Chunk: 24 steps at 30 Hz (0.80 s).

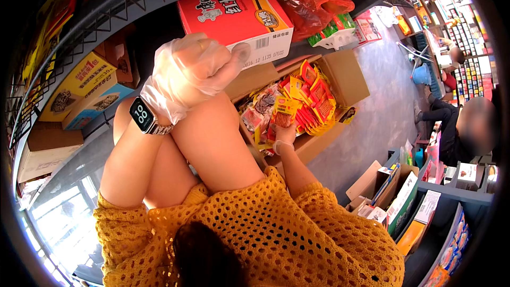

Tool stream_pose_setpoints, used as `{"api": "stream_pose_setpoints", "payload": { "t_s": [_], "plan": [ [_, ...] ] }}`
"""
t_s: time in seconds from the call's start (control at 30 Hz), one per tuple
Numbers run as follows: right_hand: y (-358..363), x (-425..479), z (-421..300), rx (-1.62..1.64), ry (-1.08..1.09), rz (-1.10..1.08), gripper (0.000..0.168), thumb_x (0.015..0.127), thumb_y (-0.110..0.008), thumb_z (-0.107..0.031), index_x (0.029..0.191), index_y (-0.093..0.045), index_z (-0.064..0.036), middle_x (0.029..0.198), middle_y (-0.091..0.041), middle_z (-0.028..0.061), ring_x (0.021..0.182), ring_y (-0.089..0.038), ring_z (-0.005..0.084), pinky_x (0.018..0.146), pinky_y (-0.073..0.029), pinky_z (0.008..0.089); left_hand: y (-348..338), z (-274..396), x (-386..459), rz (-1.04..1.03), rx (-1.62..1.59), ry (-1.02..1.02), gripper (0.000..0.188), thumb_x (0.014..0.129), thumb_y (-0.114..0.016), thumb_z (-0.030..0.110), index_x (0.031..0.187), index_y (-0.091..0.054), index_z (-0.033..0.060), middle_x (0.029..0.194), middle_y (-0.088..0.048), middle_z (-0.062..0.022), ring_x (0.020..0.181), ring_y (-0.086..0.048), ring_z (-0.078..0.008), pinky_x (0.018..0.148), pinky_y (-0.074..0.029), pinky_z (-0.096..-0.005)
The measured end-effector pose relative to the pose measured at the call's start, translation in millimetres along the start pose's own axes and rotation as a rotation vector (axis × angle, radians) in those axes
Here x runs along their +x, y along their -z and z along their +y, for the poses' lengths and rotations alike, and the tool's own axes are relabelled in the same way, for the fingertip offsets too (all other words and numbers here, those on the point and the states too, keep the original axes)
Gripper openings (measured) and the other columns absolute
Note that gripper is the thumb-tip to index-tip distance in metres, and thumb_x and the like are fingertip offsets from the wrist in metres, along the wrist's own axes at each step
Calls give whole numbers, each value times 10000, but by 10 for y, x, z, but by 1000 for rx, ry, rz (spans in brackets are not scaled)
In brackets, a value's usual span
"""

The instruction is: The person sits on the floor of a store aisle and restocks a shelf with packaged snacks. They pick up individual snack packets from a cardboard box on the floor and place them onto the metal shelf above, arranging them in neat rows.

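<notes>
My left hand (195,65), in a thin clear plastic glove and with a smartwatch at its wrist, is curled closed above my knee, with nothing visible in it. In front of my legs, an open cardboard box (346,75) holds many snack packets. Red-and-yellow packets (320,101) lie heaped at its right side, and clear packets with dark contents (265,101) at its left. My right hand (285,133), with a pale band at the wrist, grips a yellow-and-red snack packet (285,111) at its lower edge, over the near side of the box.
A red-and-white carton (235,12) and a red plastic bag (314,8) sit on the shelf ahead. Yellow and blue cartons (79,83) are at the left under a wire rack. Boxes stand in a dark shelf unit (458,193) at the lower right. People sit further right.
</notes>
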State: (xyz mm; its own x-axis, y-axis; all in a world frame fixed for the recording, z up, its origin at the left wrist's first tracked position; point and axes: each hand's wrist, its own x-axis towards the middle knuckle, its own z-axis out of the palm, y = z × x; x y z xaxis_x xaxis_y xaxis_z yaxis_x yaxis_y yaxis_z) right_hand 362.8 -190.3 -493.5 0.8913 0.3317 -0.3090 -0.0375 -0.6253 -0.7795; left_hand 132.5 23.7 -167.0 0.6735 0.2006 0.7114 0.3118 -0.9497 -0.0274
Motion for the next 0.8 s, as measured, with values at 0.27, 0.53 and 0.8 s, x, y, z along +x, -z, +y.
{"api": "stream_pose_setpoints", "payload": {
  "t_s": [0.27,0.53,0.8],
  "plan": [
    [578,301,9,487,-95,204,335,837,-517,126,1137,-508,-23,1007,-614,88,859,-631,225,740,-535,320,-10,-26,-54,28,-24,71,100,735,-738,35,773,-671,98,562,-386,-30,480,-458,-199,392,-358,-323],
    [283,310,-498,12,321,252,630,807,-644,48,1364,-360,-32,1165,-557,95,1001,-550,193,881,-466,325,1,-39,-51,2,-7,41,176,739,-724,17,883,-683,110,573,-387,-29,490,-459,-184,396,-367,-300],
    [-539,-376,-799,-452,42,-86,971,795,-745,-160,1506,-87,-93,1314,-452,229,1101,-499,334,1028,-368,405,-45,-82,-46,-2,-28,61,136,774,-723,25,868,-675,110,569,-397,-37,501,-453,-198,404,-361,-324]
  ]
}}
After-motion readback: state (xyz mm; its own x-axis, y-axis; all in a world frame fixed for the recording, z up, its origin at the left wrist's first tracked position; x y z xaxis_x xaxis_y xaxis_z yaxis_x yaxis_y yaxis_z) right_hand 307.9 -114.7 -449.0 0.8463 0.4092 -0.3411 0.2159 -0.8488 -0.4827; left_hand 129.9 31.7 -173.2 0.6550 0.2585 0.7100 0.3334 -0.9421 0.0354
